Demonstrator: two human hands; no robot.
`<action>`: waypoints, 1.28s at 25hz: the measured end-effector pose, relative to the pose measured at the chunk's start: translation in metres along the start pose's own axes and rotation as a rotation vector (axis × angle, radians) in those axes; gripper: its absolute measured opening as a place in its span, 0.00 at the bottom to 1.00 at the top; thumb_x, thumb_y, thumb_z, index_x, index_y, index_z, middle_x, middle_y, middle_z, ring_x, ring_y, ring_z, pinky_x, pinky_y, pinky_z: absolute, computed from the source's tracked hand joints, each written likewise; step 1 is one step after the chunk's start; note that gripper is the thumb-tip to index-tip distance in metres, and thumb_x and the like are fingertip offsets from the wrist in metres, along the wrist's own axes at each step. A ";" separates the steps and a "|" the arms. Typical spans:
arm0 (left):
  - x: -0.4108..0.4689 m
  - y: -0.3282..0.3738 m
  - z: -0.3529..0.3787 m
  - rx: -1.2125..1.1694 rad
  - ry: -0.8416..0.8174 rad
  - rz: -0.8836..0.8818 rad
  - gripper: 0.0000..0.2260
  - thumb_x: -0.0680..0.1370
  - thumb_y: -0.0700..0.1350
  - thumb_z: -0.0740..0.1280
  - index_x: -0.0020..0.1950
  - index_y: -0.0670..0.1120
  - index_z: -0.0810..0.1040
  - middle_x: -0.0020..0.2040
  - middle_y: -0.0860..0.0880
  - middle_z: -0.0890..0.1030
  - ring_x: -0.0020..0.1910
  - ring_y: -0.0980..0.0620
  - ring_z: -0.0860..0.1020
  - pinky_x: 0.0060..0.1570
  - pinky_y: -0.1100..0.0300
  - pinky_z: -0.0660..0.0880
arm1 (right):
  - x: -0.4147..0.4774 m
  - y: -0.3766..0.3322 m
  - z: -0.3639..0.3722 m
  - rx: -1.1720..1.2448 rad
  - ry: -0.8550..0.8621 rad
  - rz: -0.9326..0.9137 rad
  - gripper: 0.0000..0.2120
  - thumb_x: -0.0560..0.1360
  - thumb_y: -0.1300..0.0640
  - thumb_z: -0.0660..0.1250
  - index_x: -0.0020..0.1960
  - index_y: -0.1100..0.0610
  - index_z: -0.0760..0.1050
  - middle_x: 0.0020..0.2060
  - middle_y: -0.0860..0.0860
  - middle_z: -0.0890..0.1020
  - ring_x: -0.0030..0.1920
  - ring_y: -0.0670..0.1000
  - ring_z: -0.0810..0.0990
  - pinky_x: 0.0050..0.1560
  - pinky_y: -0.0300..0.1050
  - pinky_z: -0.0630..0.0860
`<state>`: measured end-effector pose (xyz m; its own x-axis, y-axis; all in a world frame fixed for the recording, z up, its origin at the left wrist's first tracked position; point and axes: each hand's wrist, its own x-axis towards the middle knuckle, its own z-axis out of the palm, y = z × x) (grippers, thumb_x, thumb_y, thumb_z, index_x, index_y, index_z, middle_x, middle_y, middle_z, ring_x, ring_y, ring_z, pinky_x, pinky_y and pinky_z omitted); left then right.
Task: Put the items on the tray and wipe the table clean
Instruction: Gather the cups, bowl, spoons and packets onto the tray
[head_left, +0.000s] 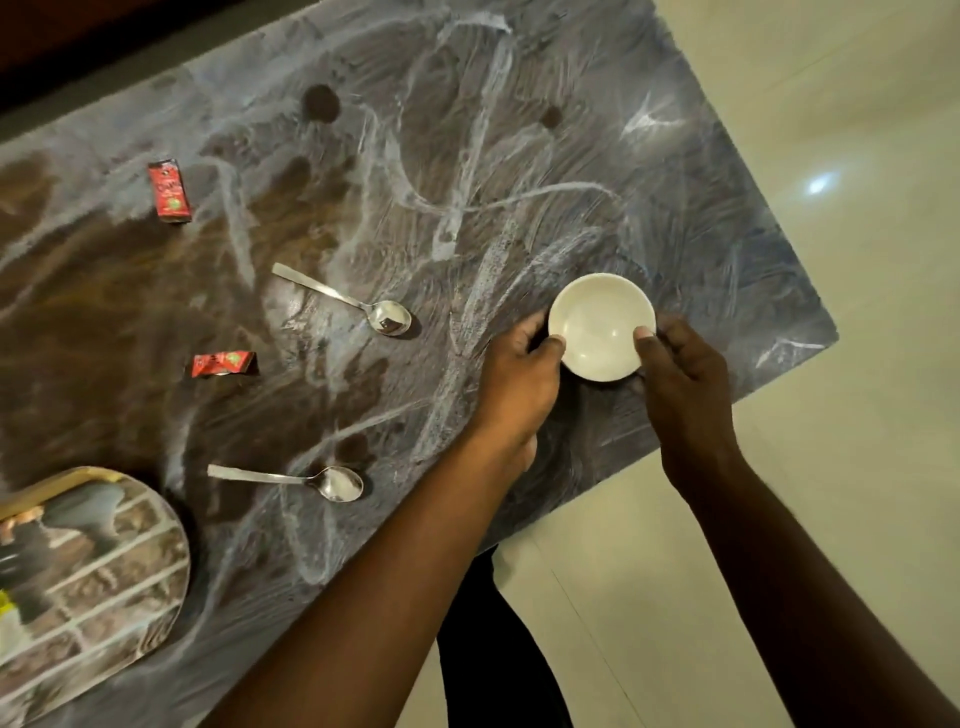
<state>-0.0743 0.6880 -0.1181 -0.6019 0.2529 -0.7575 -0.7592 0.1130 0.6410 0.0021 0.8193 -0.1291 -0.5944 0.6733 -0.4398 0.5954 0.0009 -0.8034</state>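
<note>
both hands, left (519, 374) and right (680, 374), pinched the white bowl (601, 327) by its rim between thumbs and curled fingers; such a shallow rim grip could have let it slip during the carry to the tray (156, 587).

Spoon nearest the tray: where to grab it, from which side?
Pinch the spoon by its flat handle, coming from above on the tray side. It lies flat, handle pointing at the tray, scoop end away. The left hand and right hand hold the white bowl.
</note>
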 end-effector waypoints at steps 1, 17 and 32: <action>-0.002 0.000 -0.005 -0.008 0.022 0.014 0.18 0.87 0.38 0.62 0.76 0.48 0.78 0.69 0.48 0.84 0.67 0.48 0.81 0.69 0.47 0.79 | -0.004 -0.003 0.004 0.004 -0.002 -0.008 0.11 0.86 0.56 0.64 0.63 0.54 0.83 0.48 0.43 0.87 0.52 0.46 0.86 0.51 0.47 0.83; -0.222 -0.072 -0.371 -0.305 0.508 0.164 0.14 0.85 0.37 0.67 0.63 0.54 0.85 0.61 0.49 0.89 0.58 0.47 0.88 0.52 0.52 0.87 | -0.292 -0.026 0.255 0.012 -0.549 -0.128 0.09 0.82 0.58 0.71 0.60 0.50 0.86 0.50 0.42 0.90 0.52 0.44 0.89 0.46 0.35 0.83; -0.270 -0.174 -0.528 -0.434 0.808 0.063 0.12 0.84 0.37 0.69 0.60 0.52 0.85 0.55 0.51 0.89 0.58 0.46 0.87 0.51 0.51 0.87 | -0.414 0.027 0.390 -0.169 -0.741 -0.141 0.11 0.82 0.60 0.72 0.63 0.54 0.86 0.53 0.47 0.90 0.55 0.47 0.89 0.60 0.55 0.86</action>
<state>0.0892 0.0924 -0.0903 -0.5113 -0.5205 -0.6839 -0.6476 -0.2898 0.7047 0.0538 0.2518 -0.1255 -0.8417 -0.0121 -0.5399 0.5266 0.2031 -0.8255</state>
